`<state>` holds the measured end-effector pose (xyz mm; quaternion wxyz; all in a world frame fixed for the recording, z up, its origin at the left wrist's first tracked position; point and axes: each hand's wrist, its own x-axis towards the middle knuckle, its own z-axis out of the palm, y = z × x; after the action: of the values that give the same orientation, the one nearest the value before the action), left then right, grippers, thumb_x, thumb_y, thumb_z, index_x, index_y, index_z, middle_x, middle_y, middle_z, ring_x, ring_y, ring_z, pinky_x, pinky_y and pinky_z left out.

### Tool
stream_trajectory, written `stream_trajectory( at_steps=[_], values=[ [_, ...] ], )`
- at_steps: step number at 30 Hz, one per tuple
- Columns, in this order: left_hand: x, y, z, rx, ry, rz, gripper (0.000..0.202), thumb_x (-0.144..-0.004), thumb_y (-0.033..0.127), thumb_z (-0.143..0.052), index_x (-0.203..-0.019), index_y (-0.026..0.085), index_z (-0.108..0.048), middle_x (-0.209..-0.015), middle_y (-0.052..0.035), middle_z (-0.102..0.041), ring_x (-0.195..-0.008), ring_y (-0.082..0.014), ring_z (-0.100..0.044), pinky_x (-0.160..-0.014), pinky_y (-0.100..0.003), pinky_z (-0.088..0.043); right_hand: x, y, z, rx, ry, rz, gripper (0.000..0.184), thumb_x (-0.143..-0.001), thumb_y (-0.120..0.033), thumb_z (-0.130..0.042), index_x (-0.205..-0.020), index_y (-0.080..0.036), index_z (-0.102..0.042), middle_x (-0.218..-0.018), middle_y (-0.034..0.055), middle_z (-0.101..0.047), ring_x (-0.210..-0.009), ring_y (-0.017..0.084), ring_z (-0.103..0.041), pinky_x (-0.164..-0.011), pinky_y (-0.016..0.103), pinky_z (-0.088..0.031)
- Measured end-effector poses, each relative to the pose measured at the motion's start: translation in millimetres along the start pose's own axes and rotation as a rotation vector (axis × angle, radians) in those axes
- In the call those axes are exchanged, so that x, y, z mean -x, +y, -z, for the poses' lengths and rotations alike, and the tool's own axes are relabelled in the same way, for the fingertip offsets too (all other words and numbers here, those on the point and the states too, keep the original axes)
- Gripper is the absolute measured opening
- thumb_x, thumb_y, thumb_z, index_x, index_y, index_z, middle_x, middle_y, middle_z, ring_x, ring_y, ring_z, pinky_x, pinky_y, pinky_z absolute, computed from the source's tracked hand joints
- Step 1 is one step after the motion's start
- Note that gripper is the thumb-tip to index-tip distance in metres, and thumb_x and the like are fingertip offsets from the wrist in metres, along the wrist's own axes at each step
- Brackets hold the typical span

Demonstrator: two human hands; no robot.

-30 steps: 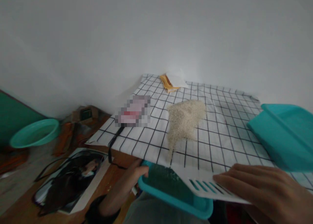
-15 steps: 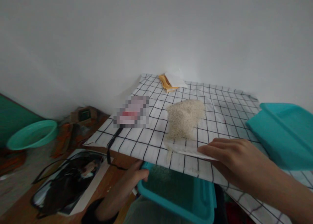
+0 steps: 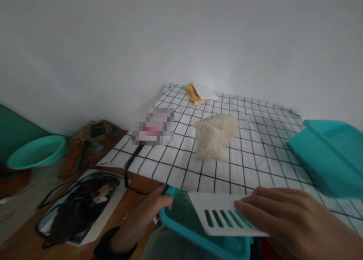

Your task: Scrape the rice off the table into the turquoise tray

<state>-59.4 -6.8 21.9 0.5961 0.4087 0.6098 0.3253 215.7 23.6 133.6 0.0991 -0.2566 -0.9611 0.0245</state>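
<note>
A pile of pale grain that looks like rice [image 3: 217, 137] lies on the white checked cloth [image 3: 255, 169]. Just below the cloth's front edge is a teal plastic container [image 3: 187, 235], its inside partly covered from view. My left hand [image 3: 155, 205] is closed on the container's left rim, the thumb over the edge. In my right hand [image 3: 286, 214] is a flat white slotted scraper [image 3: 215, 203], pinched at its right end. The scraper hangs over the container's opening, and the teal wall shows through some of its slots.
On the right of the cloth stands a larger teal bin [image 3: 326, 158], tilted. A torn yellow and white packet [image 3: 201, 93] lies by the wall. At left are a blurred-out pinkish item [image 3: 154, 126] with a black strap, a black bag [image 3: 73, 214] and a green basin [image 3: 38, 152].
My right hand has drawn the scraper toward me, off the cloth's front edge and over the container. The thin trail of grain near that edge is gone. My left hand stays put.
</note>
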Motion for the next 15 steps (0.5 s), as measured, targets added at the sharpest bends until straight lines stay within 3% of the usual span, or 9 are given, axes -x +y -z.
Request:
stream_trajectory(
  at_steps=[4,7,12,15],
  values=[
    [-6.2,-6.9,-0.6,-0.034,0.009,0.005,0.005,-0.06,0.027,-0.048,-0.062,0.024,-0.046,-0.067,0.0025,-0.048,-0.065,-0.0167,-0.046,-0.063,-0.028,-0.039,5.0,4.4,6.6,0.054,0.06,0.008,0.042,-0.096,-0.014,-0.026,-0.092,-0.022,-0.067,-0.082,0.0016,-0.075,-0.059,0.013,-0.066,-0.048,0.024,-0.048],
    [-5.1,0.1,-1.7,-0.029,0.005,0.034,0.005,-0.059,0.026,-0.046,-0.064,0.024,-0.047,-0.067,0.0018,-0.05,-0.069,-0.0179,-0.049,-0.067,-0.028,-0.041,16.9,15.7,7.3,0.116,0.087,-0.019,0.041,-0.094,-0.01,-0.027,-0.092,-0.02,-0.067,-0.082,0.0044,-0.075,-0.06,0.015,-0.068,-0.05,0.024,-0.052],
    [4.5,21.6,-4.7,-0.049,0.046,0.05,0.006,-0.057,0.022,-0.048,-0.062,0.023,-0.051,-0.065,0.0021,-0.051,-0.066,-0.0161,-0.048,-0.061,-0.024,-0.04,64.2,38.3,-5.4,0.264,-0.006,-0.176,0.038,-0.09,-0.013,-0.035,-0.108,-0.024,-0.067,-0.095,0.005,-0.076,-0.077,0.022,-0.073,-0.062,0.031,-0.06],
    [1.6,19.0,-8.7,-0.045,0.03,0.112,0.005,-0.053,0.022,-0.047,-0.058,0.023,-0.049,-0.06,0.0033,-0.047,-0.061,-0.015,-0.044,-0.056,-0.024,-0.036,91.8,42.6,-13.5,0.26,0.047,-0.201,0.037,-0.088,-0.018,-0.04,-0.111,-0.03,-0.067,-0.098,0.0025,-0.076,-0.079,0.025,-0.073,-0.062,0.032,-0.061]
  ],
)
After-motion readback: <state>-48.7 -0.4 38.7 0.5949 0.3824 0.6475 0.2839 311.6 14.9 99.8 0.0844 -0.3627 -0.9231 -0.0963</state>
